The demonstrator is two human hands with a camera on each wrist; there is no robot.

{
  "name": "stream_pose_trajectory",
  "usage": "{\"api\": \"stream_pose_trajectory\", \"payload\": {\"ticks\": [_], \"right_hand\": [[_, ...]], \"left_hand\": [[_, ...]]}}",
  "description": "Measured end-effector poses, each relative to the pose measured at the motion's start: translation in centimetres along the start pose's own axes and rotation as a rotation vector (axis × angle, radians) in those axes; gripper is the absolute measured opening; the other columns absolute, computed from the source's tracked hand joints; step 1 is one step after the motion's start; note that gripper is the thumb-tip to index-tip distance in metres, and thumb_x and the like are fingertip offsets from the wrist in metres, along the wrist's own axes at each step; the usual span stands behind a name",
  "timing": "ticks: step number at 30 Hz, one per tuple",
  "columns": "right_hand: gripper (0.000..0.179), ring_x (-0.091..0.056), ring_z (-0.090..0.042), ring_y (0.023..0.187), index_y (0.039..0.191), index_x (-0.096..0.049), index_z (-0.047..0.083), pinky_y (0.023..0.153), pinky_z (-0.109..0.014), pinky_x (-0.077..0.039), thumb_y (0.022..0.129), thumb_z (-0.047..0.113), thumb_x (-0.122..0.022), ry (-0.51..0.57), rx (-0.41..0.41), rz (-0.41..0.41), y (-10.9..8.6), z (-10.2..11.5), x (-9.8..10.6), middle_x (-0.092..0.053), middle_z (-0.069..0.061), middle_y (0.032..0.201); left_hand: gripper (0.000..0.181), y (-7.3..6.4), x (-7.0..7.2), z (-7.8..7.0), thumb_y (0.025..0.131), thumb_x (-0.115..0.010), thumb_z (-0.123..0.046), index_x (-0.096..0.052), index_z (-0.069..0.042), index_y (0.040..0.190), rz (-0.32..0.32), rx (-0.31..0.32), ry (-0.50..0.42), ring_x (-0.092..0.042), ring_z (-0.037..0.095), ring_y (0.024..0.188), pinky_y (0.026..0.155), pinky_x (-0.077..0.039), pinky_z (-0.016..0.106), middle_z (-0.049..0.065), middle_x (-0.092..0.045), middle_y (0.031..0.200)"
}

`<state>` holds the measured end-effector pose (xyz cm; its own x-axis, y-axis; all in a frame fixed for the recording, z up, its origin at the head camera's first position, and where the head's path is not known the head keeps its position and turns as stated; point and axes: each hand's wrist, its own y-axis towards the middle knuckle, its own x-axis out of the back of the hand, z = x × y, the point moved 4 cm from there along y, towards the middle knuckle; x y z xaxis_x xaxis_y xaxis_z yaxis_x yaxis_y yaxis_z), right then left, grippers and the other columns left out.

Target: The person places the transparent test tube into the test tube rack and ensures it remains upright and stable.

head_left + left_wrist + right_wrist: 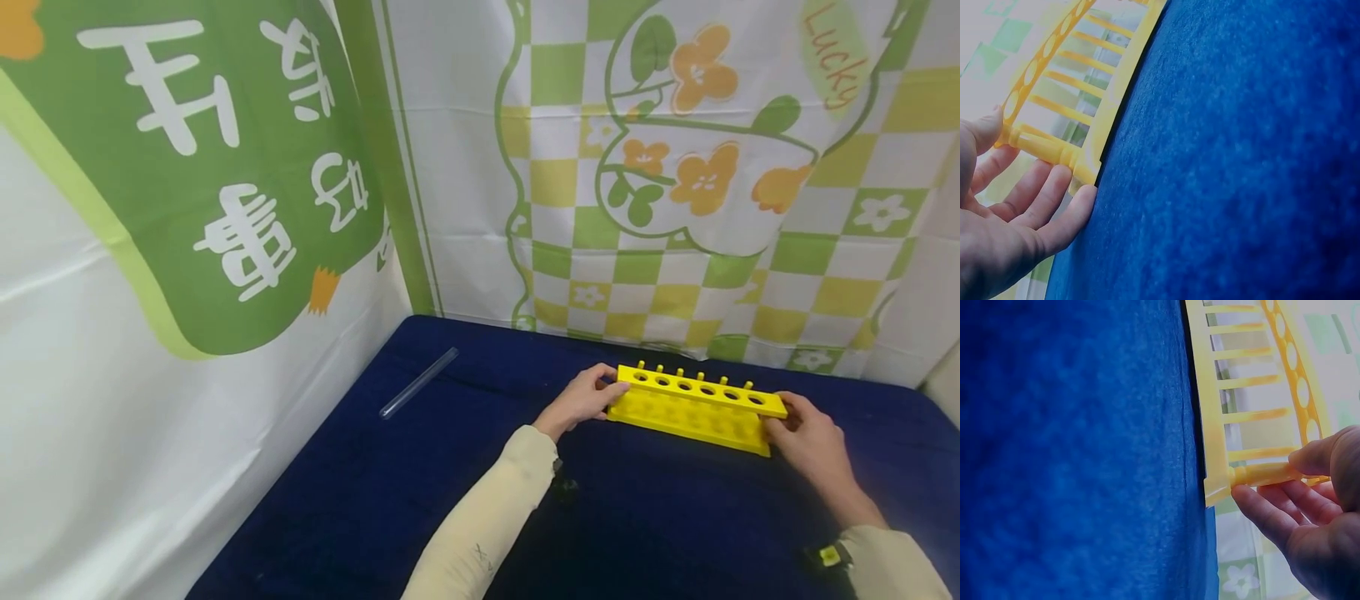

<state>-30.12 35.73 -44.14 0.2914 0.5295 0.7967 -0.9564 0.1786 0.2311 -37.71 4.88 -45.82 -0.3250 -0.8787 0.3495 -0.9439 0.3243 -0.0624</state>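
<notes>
A yellow test tube rack (686,417) stands on the dark blue cloth near the back of the table, with a row of round holes along its top and short pegs behind them. No tubes show in its holes. My left hand (579,402) holds the rack's left end, thumb at the top bar and fingers by the end post, as the left wrist view shows. At the opposite end my right hand (813,437) grips the post; in the right wrist view its thumb lies on the post (1266,472) and its fingers curl beneath.
A clear test tube (418,383) lies slantwise on the blue cloth (360,500), left of the rack. Patterned curtains (570,167) hang close behind the table, and another printed cloth (187,208) borders it on the left.
</notes>
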Motion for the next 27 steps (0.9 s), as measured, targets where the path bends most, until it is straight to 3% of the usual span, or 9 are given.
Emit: {"api": "stream_pose_trajectory", "payload": {"ticks": [5,27], "right_hand": [[0.050,-0.058,-0.052,0.103,0.136,-0.041,-0.013,0.080,-0.060,-0.052,0.096,0.012,-0.056,-0.005,0.029,-0.005,0.1,0.4,-0.1,-0.053,-0.041,0.124],[0.050,-0.057,-0.050,0.101,0.136,-0.041,-0.013,0.081,-0.059,-0.052,0.095,0.010,-0.057,0.022,0.017,0.000,0.3,1.9,-1.2,-0.053,-0.040,0.123]], "left_hand": [[0.037,0.0,0.2,0.3,0.095,-0.062,-0.045,-0.058,-0.022,0.124,-0.010,0.011,-0.007,-0.065,0.016,0.089,0.077,-0.060,0.036,0.002,-0.064,0.108],[0.039,-0.1,2.0,1.1,0.092,-0.064,-0.047,-0.060,-0.023,0.122,-0.022,-0.003,-0.030,-0.064,0.016,0.089,0.078,-0.060,0.036,0.002,-0.064,0.108]]}}
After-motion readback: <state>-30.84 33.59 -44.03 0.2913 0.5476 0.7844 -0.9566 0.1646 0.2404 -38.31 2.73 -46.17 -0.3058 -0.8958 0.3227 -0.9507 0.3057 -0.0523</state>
